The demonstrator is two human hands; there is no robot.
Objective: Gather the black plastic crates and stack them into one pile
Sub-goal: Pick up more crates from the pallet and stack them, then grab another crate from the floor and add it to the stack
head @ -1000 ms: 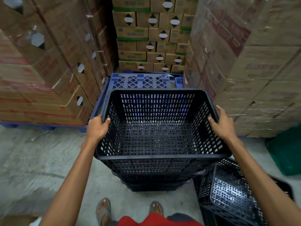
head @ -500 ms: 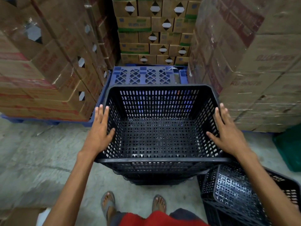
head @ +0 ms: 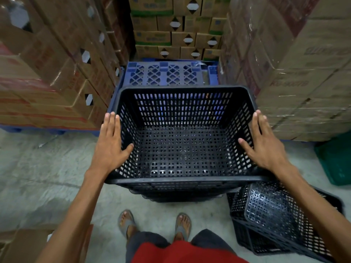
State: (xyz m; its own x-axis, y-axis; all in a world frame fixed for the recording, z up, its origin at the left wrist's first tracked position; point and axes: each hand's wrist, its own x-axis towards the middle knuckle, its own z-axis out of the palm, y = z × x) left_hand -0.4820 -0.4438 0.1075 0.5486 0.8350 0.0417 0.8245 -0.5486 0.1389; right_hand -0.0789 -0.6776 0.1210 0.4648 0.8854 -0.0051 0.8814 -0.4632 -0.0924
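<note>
Boxes: walls of cardboard cartons rise on the left, right and far end, hemming in a narrow aisle; some on the right are wrapped in clear film.
Floor: pale concrete, scuffed and stained.
Pile: black crates nested one in another, standing on the floor in the middle of the aisle, straight in front of the person.
Top crate: sits in the pile, open side up, empty, its far rim close to the pallet.
Pallet: blue plastic, lying beyond the pile at the foot of the far cartons.
Loose crates: two more black ones at the person's right, just beside the pile; the upper one lies tilted inside the lower.
Green crate: a corner shows at the right edge, near the right-hand cartons.
Left hand: flat, fingers straight and together, palm against the outside of the top crate's left rim, thumb hooked over the rim; not gripping.
Right hand: the same on the right rim, spread flat, thumb pointing inward over the edge; holding nothing.
Feet: in sandals, set on the floor just short of the pile.
</note>
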